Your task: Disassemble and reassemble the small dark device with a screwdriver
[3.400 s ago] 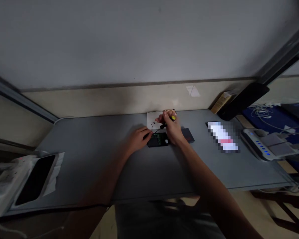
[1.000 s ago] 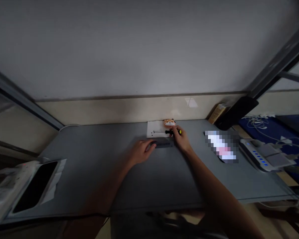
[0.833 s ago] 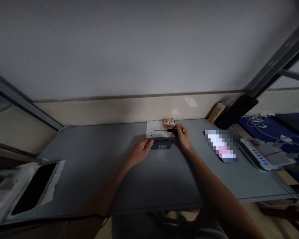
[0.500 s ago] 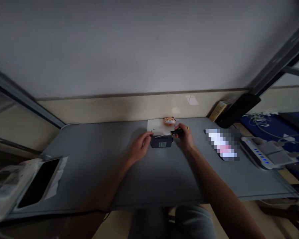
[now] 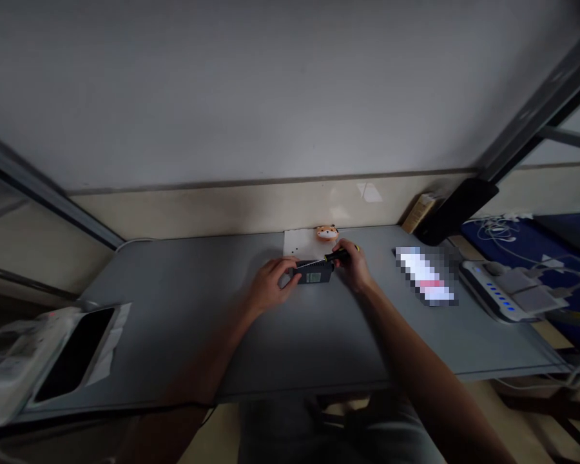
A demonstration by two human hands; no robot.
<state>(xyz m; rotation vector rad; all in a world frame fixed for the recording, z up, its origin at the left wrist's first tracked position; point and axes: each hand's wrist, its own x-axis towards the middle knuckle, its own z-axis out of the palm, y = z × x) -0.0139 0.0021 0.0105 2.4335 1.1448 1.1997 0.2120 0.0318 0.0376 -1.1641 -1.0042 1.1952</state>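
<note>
A small dark box-shaped device [image 5: 314,277] with a row of vent slots and a pale label stands on the grey table. My left hand [image 5: 270,283] grips its left end, thumb on the front and fingers at the top edge. My right hand [image 5: 352,264] is closed round the black and yellow handle of a screwdriver [image 5: 336,255]. Its metal shaft slants left along the top of the device, and the tip lies close to my left fingers. Just behind lies a white sheet of paper [image 5: 299,242] with a few tiny dark specks on it.
An orange animal-faced object [image 5: 327,233] sits at the paper's right corner. To the right are a blurred-out lit screen [image 5: 425,277] and a power strip [image 5: 497,290] with plugs. A dark-screened tablet or phone [image 5: 75,354] lies at left. A wall [image 5: 222,212] closes the back.
My left hand has shifted its hold, the thumb now pressing on the device's front face. The screwdriver has moved slightly left over the device. The view has shifted a little.
</note>
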